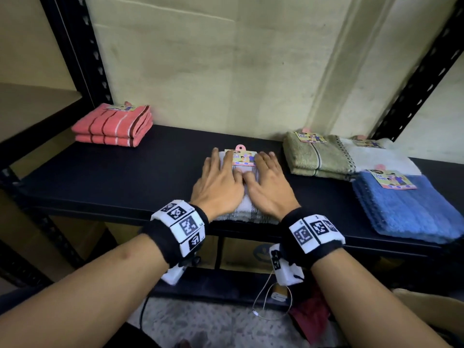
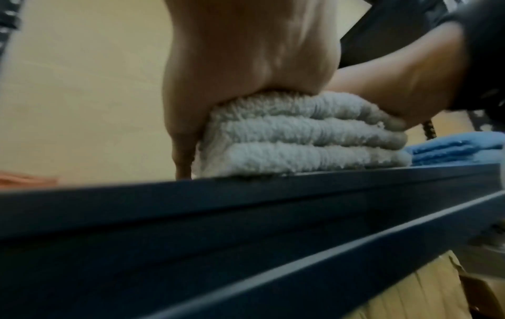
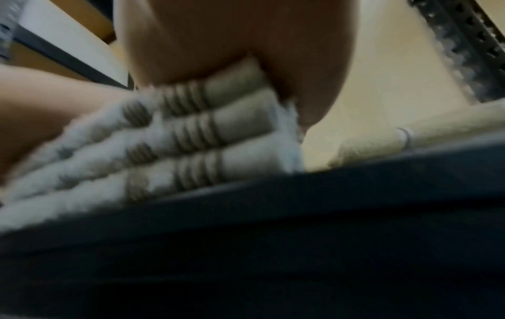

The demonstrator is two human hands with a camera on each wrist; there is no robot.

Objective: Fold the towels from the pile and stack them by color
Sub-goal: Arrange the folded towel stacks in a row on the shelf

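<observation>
A folded white towel point(image 1: 247, 211) with grey stripes lies at the middle of the black shelf point(image 1: 155, 177), a paper tag at its far edge. Both hands press flat on it, fingers straight: my left hand point(image 1: 221, 177) on its left half, my right hand point(image 1: 268, 183) on its right half. The left wrist view shows the white towel point(image 2: 300, 138) in stacked folds under the left palm point(image 2: 246, 54). The right wrist view, blurred, shows the striped folds point(image 3: 191, 133) beneath the right palm point(image 3: 246, 32).
A pink striped towel stack point(image 1: 113, 125) sits at the back left. At the right lie an olive towel point(image 1: 316, 154), a white towel point(image 1: 381, 156) and a blue towel point(image 1: 406, 204). Black rack uprights point(image 1: 80, 46) flank the shelf; a wall stands behind.
</observation>
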